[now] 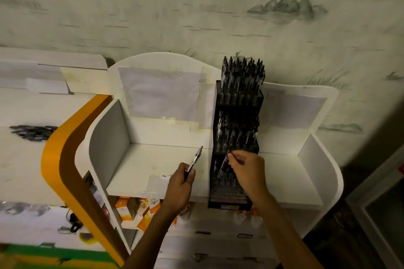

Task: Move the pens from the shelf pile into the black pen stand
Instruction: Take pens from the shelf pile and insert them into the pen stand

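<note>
Both hands are gripping pens: left hand (182, 178) holding a pen (195, 159) angled up-right, right hand (246, 165) pinching a second pen (224, 162) steeply upright at the black pen stand (237, 142) near the shelf's (140, 166) front edge.

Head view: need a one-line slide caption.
Right hand sets a pen into the black pen stand on the white shelf; left hand holds another pen ready.

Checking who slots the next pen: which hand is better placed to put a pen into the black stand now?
The right hand. It pinches a pen right at the black pen stand's lower tier; the left hand holds its pen off to the stand's left.
</note>
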### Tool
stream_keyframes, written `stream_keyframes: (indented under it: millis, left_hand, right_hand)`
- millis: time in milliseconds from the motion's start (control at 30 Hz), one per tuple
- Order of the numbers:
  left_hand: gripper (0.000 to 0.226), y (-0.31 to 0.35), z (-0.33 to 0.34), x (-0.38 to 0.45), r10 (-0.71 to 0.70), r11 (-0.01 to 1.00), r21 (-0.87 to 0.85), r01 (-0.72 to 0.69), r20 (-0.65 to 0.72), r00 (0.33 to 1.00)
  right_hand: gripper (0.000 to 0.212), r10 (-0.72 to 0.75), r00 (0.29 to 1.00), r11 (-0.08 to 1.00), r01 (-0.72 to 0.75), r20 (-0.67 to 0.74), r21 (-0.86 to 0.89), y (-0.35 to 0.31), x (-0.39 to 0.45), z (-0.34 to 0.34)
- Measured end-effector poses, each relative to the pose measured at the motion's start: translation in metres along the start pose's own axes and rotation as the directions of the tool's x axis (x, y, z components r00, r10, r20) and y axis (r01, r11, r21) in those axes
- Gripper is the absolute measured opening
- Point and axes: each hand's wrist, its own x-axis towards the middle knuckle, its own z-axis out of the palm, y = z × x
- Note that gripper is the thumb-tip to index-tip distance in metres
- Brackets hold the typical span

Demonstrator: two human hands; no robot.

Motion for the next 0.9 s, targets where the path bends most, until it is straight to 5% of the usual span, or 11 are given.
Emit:
stream_keyframes:
  millis: [667, 900]
  left_hand:
    - [0.013, 0.007, -0.004, 0.001, 0.052, 0.999, 0.007, -0.052, -0.019, 0.998]
    - [0.007, 0.003, 0.001, 0.004, 0.064, 0.997, 0.044, -0.063, -0.007, 0.998]
  right_hand:
    - [0.026, 0.052, 0.982, 0.976, -0.011, 0.183, -0.218, 0.019, -0.015, 0.036]
    - [0.006, 0.093, 0.986, 0.979, -0.066, 0.135, -0.190, 0.015, -0.013, 0.025]
